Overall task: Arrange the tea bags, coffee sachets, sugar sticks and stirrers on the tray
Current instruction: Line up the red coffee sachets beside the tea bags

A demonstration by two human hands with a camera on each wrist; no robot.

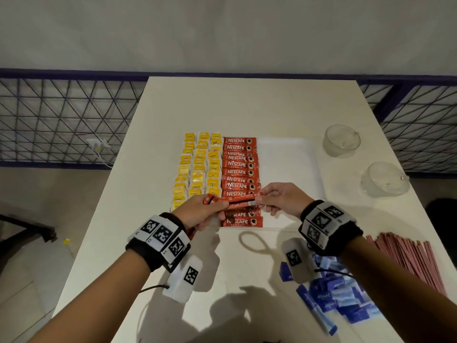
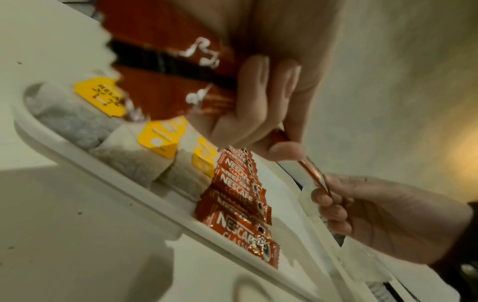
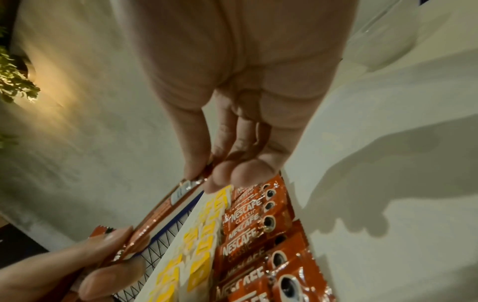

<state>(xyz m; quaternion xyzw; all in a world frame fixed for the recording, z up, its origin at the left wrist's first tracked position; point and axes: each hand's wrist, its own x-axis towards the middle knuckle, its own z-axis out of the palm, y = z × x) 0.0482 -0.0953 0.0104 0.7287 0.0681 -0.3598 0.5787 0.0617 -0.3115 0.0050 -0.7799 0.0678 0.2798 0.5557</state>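
Note:
A white tray (image 1: 286,167) holds three columns of yellow-tagged tea bags (image 1: 197,169) and one column of red coffee sachets (image 1: 238,167). Just above the near end of that column, my left hand (image 1: 217,206) grips a small bundle of coffee sachets (image 2: 168,71). My right hand (image 1: 259,200) pinches the right end of one sachet (image 1: 239,203) that lies across the left hand's fingers. The wrist views show the same: the right hand (image 3: 207,171) on the sachet's end (image 3: 160,212), and the left hand (image 2: 269,130) curled round the bundle.
Blue sugar packets (image 1: 333,293) lie in a heap at the near right of the white table, with a fan of red stirrers (image 1: 408,258) beside them. Two glass cups (image 1: 341,141) (image 1: 383,179) stand right of the tray. The tray's right half is bare.

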